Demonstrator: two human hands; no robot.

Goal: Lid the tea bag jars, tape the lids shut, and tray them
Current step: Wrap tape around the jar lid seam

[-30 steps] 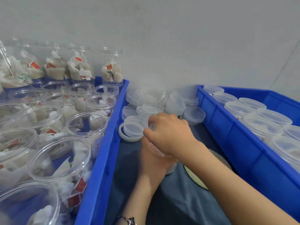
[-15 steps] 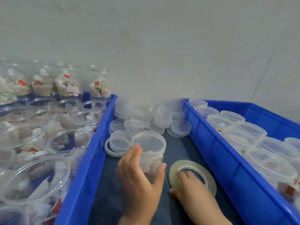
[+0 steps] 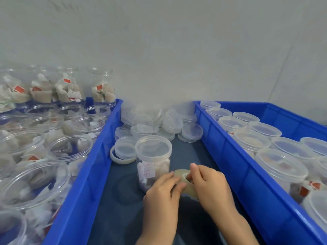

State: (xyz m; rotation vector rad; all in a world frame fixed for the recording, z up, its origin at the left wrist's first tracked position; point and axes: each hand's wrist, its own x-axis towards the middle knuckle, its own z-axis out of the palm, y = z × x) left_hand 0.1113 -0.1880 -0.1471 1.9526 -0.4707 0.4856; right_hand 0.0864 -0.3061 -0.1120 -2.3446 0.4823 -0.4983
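Note:
A clear jar of tea bags (image 3: 153, 160) stands upright on the dark cloth between two blue crates, with a clear lid (image 3: 153, 148) on it. Just in front of it, a roll of clear tape (image 3: 185, 181) is lifted off the cloth and held on edge. My right hand (image 3: 210, 184) grips the roll with a thumb through its hole. My left hand (image 3: 163, 191) pinches the roll's near rim. Neither hand touches the jar.
The left blue crate (image 3: 99, 156) holds several open jars of tea bags. The right blue crate (image 3: 230, 156) holds several lidded jars. A heap of loose clear lids (image 3: 155, 122) lies at the back by the wall, and a second tape ring (image 3: 122, 159) lies left of the jar.
My right hand lifted the tape roll from the cloth. My left hand let go of the jar and came to the roll. A second ago both hands were on the jar's lid.

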